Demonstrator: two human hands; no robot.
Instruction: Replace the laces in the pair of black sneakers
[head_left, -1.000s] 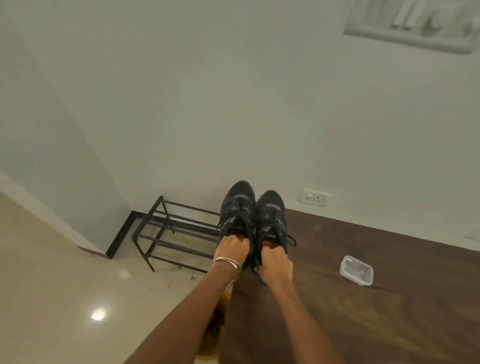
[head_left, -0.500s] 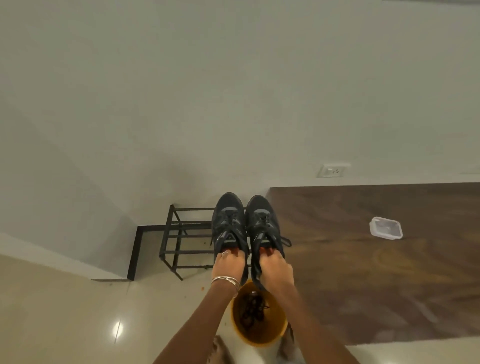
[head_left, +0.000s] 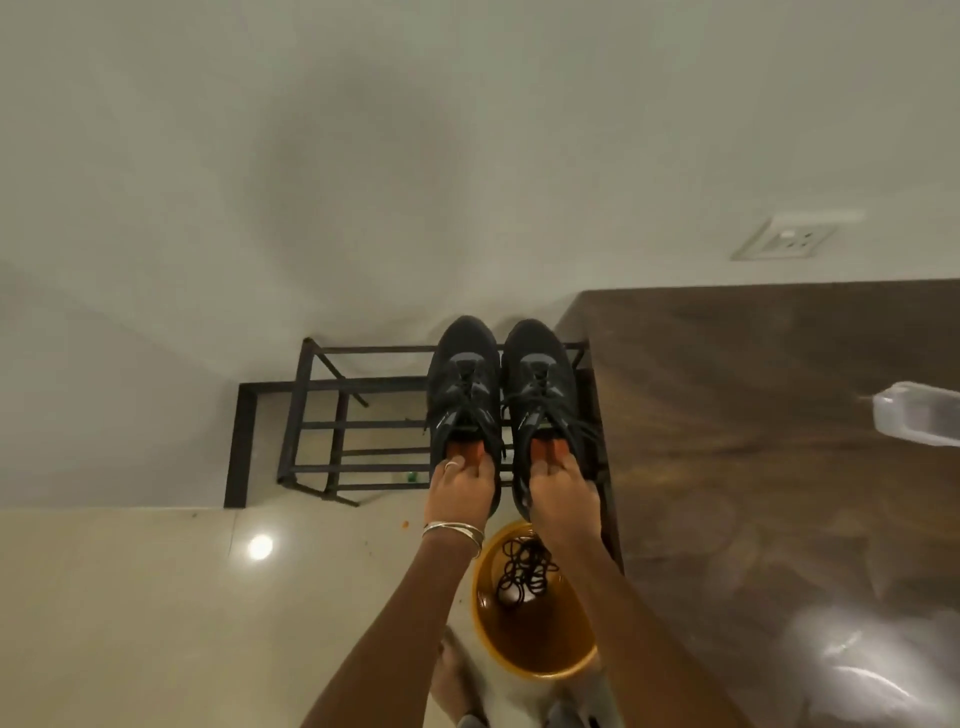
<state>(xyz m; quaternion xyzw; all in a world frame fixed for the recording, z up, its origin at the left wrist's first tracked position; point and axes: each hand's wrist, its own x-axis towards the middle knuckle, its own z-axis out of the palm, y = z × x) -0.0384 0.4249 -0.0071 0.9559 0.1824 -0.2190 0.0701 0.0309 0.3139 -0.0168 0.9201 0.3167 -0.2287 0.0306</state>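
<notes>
Two black sneakers are held side by side in the air, toes pointing away from me, above a black metal shoe rack (head_left: 317, 426). My left hand (head_left: 460, 491) grips the heel of the left sneaker (head_left: 462, 384), fingers tucked into its orange-lined opening. My right hand (head_left: 563, 499) grips the heel of the right sneaker (head_left: 537, 389) the same way. Both sneakers are laced with black laces, and loose ends hang beside the right one. Below my wrists, an orange bucket (head_left: 535, 639) on the floor holds a tangle of black laces (head_left: 524, 571).
A dark wooden table (head_left: 779, 467) fills the right side, with a clear plastic container (head_left: 917, 421) near its right edge. A wall socket (head_left: 784, 240) sits on the white wall. My bare foot (head_left: 452, 675) stands on the glossy cream floor beside the bucket.
The sneakers have moved left, off the table edge, to above the shoe rack. My view has tilted down, so the bucket with laces now shows fully.
</notes>
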